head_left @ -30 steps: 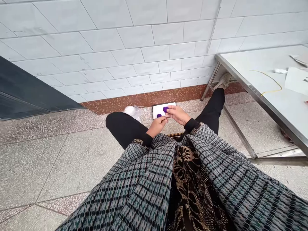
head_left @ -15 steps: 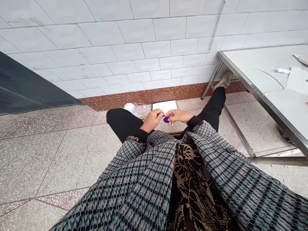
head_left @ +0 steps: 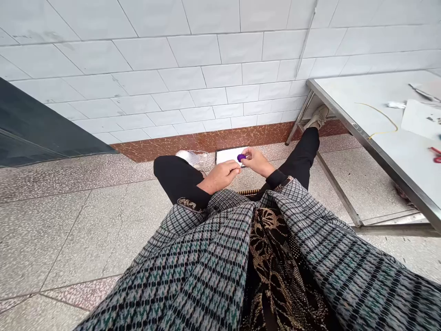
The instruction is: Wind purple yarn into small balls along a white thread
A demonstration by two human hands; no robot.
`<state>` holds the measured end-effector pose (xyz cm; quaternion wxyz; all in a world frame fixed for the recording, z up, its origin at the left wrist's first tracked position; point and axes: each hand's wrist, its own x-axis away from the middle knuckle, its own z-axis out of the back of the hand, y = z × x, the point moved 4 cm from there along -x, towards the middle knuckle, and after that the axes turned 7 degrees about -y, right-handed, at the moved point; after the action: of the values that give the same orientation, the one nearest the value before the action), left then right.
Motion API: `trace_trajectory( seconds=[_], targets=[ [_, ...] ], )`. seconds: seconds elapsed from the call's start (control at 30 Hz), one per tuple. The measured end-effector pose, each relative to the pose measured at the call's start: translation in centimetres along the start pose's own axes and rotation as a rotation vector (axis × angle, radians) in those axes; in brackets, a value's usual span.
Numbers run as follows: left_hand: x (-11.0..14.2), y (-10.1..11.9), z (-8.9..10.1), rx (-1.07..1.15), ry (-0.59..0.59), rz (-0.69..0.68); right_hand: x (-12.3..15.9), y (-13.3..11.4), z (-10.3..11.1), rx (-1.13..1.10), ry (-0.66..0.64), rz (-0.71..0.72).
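Observation:
My right hand (head_left: 257, 162) pinches a small round purple object (head_left: 241, 157) between thumb and fingertips; its exact kind is too small to make out. A short thin dark piece runs below it toward my left hand (head_left: 222, 175). The left fingers are pressed together just below and to the left of the purple object, and whatever they grip is hidden. Both hands are over my lap, between my spread knees. Behind them a flat white panel with a dark rim (head_left: 225, 155) lies low, near the wall.
On the floor by my left knee is a white bundle with loose strands (head_left: 193, 158). A metal-edged table (head_left: 372, 105) at right bears a yellow cord (head_left: 387, 117), white paper (head_left: 422, 120) and red-handled scissors (head_left: 437, 155). A tiled wall (head_left: 206, 73) stands ahead, a dark panel (head_left: 41, 128) at left.
My right hand has risen slightly up and right with the purple object, turning it. My left hand has moved a little lower right, its fingers now below the object. The view has shifted slightly.

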<state>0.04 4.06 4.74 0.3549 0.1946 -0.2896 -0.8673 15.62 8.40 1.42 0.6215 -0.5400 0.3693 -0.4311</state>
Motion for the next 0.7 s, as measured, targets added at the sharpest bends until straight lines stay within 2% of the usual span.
trace_trajectory(
  seconds=[0.07, 0.1, 0.17, 0.23, 0.37, 0.5, 0.6, 0.7],
  targets=[
    [-0.2, -0.1, 1.4, -0.038, 0.095, 0.021, 0.7, -0.4, -0.4, 0.080, -0.033, -0.024],
    [-0.3, -0.4, 1.9, -0.051, 0.142, 0.044, 1.0, -0.6, -0.9, 0.055, -0.111, -0.036],
    [-0.5, -1.1, 2.4, -0.051, 0.210, 0.093, 1.9, -1.2, -1.7, -0.062, -0.246, -0.060],
    [-0.6, -1.8, 2.1, -0.022, 0.238, 0.134, 2.5, -1.9, -2.0, -0.183, -0.290, -0.066],
    [-0.9, -2.0, 0.2, 0.050, 0.209, 0.155, 2.4, -3.5, -1.2, -0.279, -0.195, -0.032],
    [-1.0, -0.2, -0.8, 0.044, 0.071, 0.033, 0.9, -5.4, 0.5, -0.219, -0.072, 0.030],
    [-0.9, 1.3, 0.6, -0.056, 0.035, -0.040, -0.3, -6.4, 1.5, -0.118, 0.021, 0.053],
    [-1.2, 1.9, 3.4, -0.149, 0.067, -0.043, -0.2, -6.3, 1.3, 0.043, 0.024, 0.027]
  ],
)
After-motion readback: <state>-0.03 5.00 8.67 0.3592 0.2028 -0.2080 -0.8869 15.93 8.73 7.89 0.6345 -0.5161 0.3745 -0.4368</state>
